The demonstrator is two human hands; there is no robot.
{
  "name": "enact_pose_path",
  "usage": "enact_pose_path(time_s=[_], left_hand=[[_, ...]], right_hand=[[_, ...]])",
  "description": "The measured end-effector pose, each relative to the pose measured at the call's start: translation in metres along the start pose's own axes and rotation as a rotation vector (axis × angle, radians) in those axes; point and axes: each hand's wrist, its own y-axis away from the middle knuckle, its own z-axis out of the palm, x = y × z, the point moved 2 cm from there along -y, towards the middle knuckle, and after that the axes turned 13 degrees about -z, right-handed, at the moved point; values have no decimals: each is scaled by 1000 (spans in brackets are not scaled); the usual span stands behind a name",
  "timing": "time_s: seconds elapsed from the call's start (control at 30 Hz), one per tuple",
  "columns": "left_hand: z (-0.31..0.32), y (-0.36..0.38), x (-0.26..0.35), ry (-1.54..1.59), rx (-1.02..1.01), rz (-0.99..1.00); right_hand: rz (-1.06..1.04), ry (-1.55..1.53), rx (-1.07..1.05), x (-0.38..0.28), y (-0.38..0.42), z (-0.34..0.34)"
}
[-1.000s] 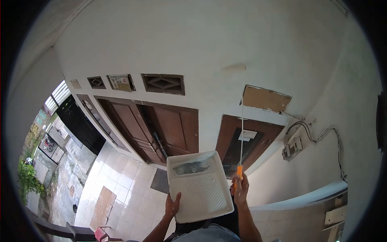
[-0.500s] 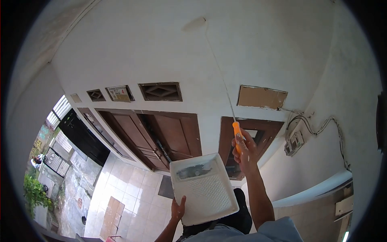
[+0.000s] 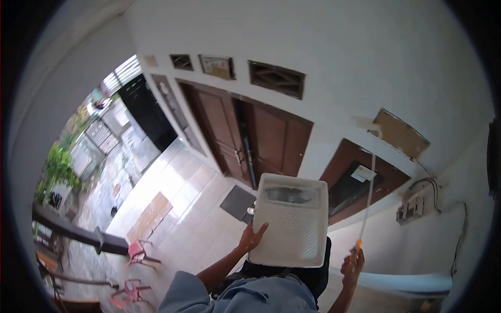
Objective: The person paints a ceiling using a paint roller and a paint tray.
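Note:
My left hand grips the left side of a white paint tray, its thumb over the rim. Grey wet-looking residue lies in the tray's well at the far end, and the ribbed slope faces up. To the right and lower down, my right hand is closed around the orange handle of a paint roller. Its long thin rod points up past the small brown door. The pale, blurred roller end appears near the brown panel on the wall.
Brown double doors and vents stand ahead. An electric meter with loose cables hangs on the right wall. Red stools, a railing, a dark mat and a brown sheet are at lower left.
The view has turned left. My right hand and the roller have come down from the high wall, toward the lower right. The tray stays in my left hand, now turned more upright in view.

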Motion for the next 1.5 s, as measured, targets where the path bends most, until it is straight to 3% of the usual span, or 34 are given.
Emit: enact_pose_path(time_s=[0.03,0.17,0.23,0.37,0.5,0.6,0.7,0.8,0.9,1.0,1.1,1.13,1.2,1.27,1.33,1.4,1.5], left_hand=[[0,2,7,12,-4,-13],[0,1,5,6,2,-46],[0,-2,2,-31,1,-42],[0,4,11,-3,6,-17],[6,-7,-4,65,-13,51],[4,2,7,13,-5,31],[3,-3,5,19,-11,36],[4,-6,2,23,-18,28],[3,-4,4,7,-6,28],[3,0,9,19,-18,26],[4,2,12,33,-24,29],[4,3,14,34,-25,26],[3,4,14,35,-30,24],[3,3,14,41,-37,22],[3,6,14,19,-6,25],[1,4,13,18,4,36],[3,2,9,45,-14,44]], right_hand=[[152,8,-38,-7,6,-17],[-171,203,-55,-4,39,-92],[-41,339,-165,-39,38,-112],[93,596,-282,-115,45,-105],[-113,820,-539,-133,48,-106],[-157,882,-559,-133,52,-98],[265,695,-567,-124,48,-99],[188,617,-489,-138,48,-86],[70,704,-500,-175,48,-78],[-313,368,-390,-194,49,-75],[-636,222,-377,-204,33,-75],[-734,324,-224,-202,26,-66],[-923,-14,-101,-187,8,-45],[-1018,-306,-77,-191,-8,-16],[-988,-467,-317,-206,-17,-4],[-960,-571,-410,-231,-23,13],[-932,-593,-381,-246,-32,2]])
